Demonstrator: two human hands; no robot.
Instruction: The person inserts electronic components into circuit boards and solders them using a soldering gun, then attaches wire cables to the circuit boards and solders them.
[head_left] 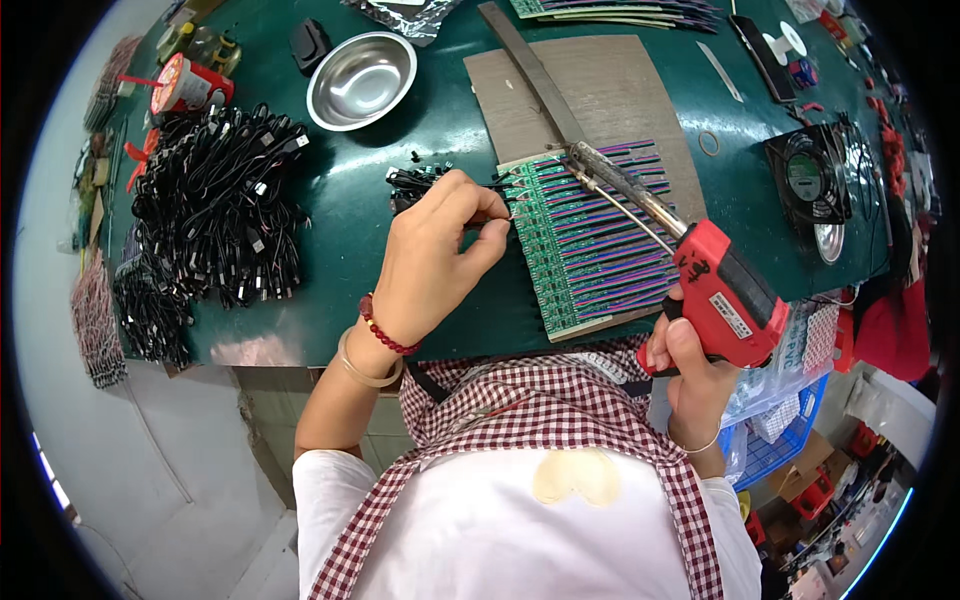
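Observation:
My left hand (440, 250) is pinched at the left edge of a green circuit board panel (548, 265), with a thin cable end between thumb and forefinger. Beside its knuckles lies a small bunch of black cables (408, 183). My right hand (688, 362) grips the handle of a red soldering gun (728, 300), whose metal tube and thin feed pipe slant up and left over the panel. The gun's tip is near the panel's upper edge. Rows of coloured wires (625, 235) run rightward from the panel. Under it is a brown board (610, 85), with a metal bar (530, 75) across it.
On the green table (340, 270), a big heap of black USB cables (215, 205) lies left, near a steel bowl (362, 82) and a red cup (190, 85). A black fan (808, 175) stands right. A blue basket (785, 440) sits below the table's right edge.

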